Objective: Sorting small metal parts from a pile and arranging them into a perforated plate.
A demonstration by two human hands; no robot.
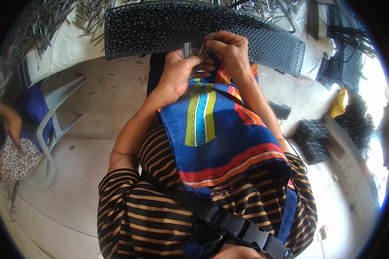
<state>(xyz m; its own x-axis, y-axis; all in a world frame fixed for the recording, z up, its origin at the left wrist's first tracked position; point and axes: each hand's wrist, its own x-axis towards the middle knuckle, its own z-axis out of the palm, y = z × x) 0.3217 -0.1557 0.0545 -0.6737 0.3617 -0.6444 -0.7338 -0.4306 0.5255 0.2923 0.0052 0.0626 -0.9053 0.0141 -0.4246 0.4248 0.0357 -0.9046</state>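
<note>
A long black perforated tray (270, 49) lies across the table edge in front of me. Thin metal rods (160, 23) stand upright, closely packed, in the holes of its left and middle part. Toward the right end the round holes show. My left hand (179, 71) is closed around a small bundle of short metal rods (187, 49), just off the tray's near edge. Beside it, my right hand (231, 49) pinches at a thin metal rod (202, 48) between thumb and forefinger, over the tray's near edge. Blur hides its exact fingertip contact.
Loose metal rods (52, 21) lie heaped on the white-covered table at the far left. Several more lie on the floor. A person's arm (11, 123) and a pale plastic chair (52, 116) are at the left. Black wire racks (311, 138) stand at the right, near a yellow cloth-like item (339, 103).
</note>
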